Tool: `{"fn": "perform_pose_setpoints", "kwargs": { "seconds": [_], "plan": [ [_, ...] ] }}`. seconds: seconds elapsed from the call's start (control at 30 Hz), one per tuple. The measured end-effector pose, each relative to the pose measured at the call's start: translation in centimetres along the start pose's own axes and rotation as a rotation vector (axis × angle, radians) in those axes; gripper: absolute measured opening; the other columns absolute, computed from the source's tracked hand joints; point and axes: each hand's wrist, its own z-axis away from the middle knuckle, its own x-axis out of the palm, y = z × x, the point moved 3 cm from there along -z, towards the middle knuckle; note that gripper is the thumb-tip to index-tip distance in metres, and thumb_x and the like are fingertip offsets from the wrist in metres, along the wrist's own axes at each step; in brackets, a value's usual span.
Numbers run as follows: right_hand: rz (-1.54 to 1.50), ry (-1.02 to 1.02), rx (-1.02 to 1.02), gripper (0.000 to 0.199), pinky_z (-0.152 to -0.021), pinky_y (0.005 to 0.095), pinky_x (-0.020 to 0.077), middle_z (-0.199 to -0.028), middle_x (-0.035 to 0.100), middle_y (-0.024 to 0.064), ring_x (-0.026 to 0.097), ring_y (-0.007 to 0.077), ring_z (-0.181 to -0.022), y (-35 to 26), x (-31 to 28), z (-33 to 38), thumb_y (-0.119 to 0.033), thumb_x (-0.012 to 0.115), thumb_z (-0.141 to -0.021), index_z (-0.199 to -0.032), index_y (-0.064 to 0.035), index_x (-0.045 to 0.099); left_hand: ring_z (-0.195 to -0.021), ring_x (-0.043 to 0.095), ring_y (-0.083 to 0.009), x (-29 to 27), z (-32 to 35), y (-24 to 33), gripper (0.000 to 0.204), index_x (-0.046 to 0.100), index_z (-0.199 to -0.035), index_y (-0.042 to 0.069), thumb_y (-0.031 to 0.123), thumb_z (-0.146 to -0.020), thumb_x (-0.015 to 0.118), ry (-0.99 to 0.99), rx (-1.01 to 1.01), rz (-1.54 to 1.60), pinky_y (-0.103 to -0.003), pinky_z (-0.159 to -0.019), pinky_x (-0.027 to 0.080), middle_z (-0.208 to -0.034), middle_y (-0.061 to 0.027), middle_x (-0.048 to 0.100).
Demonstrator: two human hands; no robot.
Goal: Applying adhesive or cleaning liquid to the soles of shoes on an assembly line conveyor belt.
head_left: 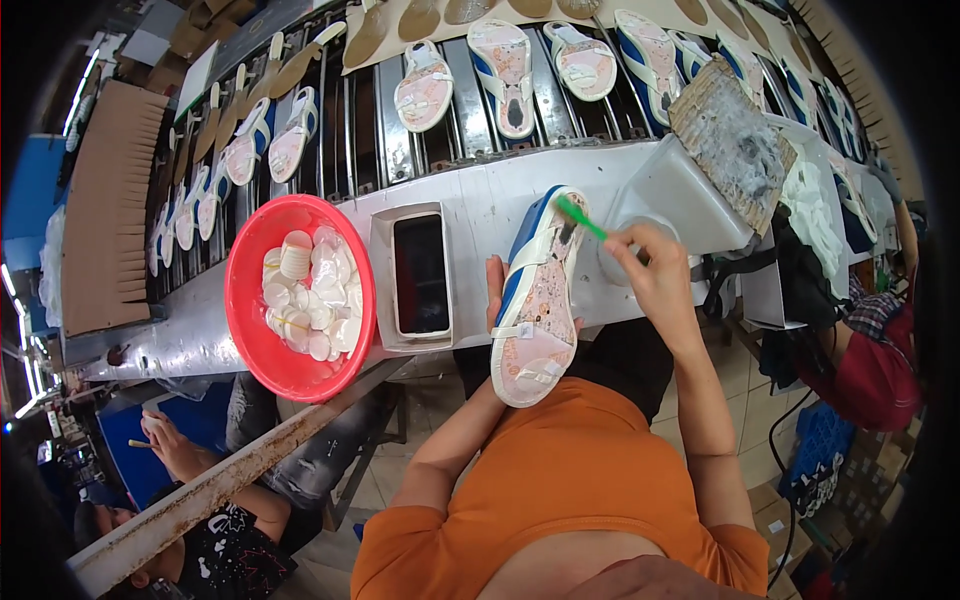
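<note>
My left hand grips a blue and white sandal from beneath, holding it upright in front of my orange shirt. Its pinkish, patchy inner sole faces up under white straps; most of my left fingers are behind it. A green-handled brush is pinched in my right hand. The brush's tip touches the sole at the sandal's far end. Just beyond my right hand stands a translucent round container, partly covered by the fingers.
A red basin of white discs stands left, beside a white tray with a dark rectangular thing. Several sandals line the roller conveyor. A stained board leans over a translucent bin. Other people are at left and right.
</note>
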Motion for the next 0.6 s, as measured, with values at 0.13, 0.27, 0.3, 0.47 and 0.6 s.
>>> {"fn": "perform_pose_setpoints", "kwargs": {
  "seconds": [0.13,0.27,0.3,0.47,0.6],
  "plan": [
    [-0.219,-0.208,0.170,0.014,-0.054,0.0304,0.0392,-0.069,0.062,0.0086,0.051,0.0161,-0.058,-0.5,0.0,2.6,-0.013,0.069,-0.085,-0.084,0.0010,0.069,-0.129,0.044,-0.0229,0.6,0.5,-0.8,0.070,0.022,-0.148,0.041,0.059,-0.088,0.052,-0.074,0.028,0.011,-0.060,-0.092,0.049,-0.146,-0.0035,0.037],
    [-0.301,-0.239,0.075,0.011,-0.052,0.0268,0.0347,-0.069,0.061,0.0051,0.045,0.0098,-0.057,-2.1,-0.5,3.7,-0.009,0.071,-0.084,-0.086,0.0017,0.069,-0.139,0.027,-0.0269,4.0,1.2,-0.7,0.082,0.010,-0.153,0.024,0.052,-0.089,0.053,-0.068,0.319,-0.341,-0.047,-0.109,0.034,-0.152,-0.0104,0.022],
    [-0.293,-0.249,0.015,0.011,-0.053,0.0289,0.0395,-0.072,0.063,0.0085,0.051,0.0137,-0.057,-2.8,-0.6,4.0,-0.009,0.071,-0.083,-0.086,0.0019,0.069,-0.138,0.029,-0.0276,4.0,1.1,-0.5,0.077,0.014,-0.153,0.026,0.052,-0.090,0.050,-0.180,0.325,-0.415,-0.047,-0.108,0.036,-0.151,-0.0102,0.025],
    [-0.179,-0.186,-0.222,0.015,-0.053,0.0277,0.0448,-0.076,0.063,0.0087,0.059,0.0200,-0.060,-4.8,-1.0,5.4,-0.007,0.074,-0.080,-0.091,0.0001,0.069,-0.134,0.037,-0.0285,3.8,0.0,0.0,0.064,0.029,-0.149,0.025,0.054,-0.094,0.044,0.065,0.420,-0.422,-0.050,-0.106,0.039,-0.148,-0.0099,0.034],
    [-0.020,-0.174,-0.402,0.013,-0.053,0.0303,0.0472,-0.078,0.064,0.0073,0.063,0.0224,-0.063,-6.3,-1.3,5.9,-0.006,0.073,-0.079,-0.091,-0.0036,0.070,-0.135,0.037,-0.0262,4.5,0.7,-0.3,0.061,0.027,-0.149,0.027,0.050,-0.095,0.044,-0.013,0.345,-0.470,-0.051,-0.105,0.040,-0.148,-0.0075,0.035]
  ]
}}
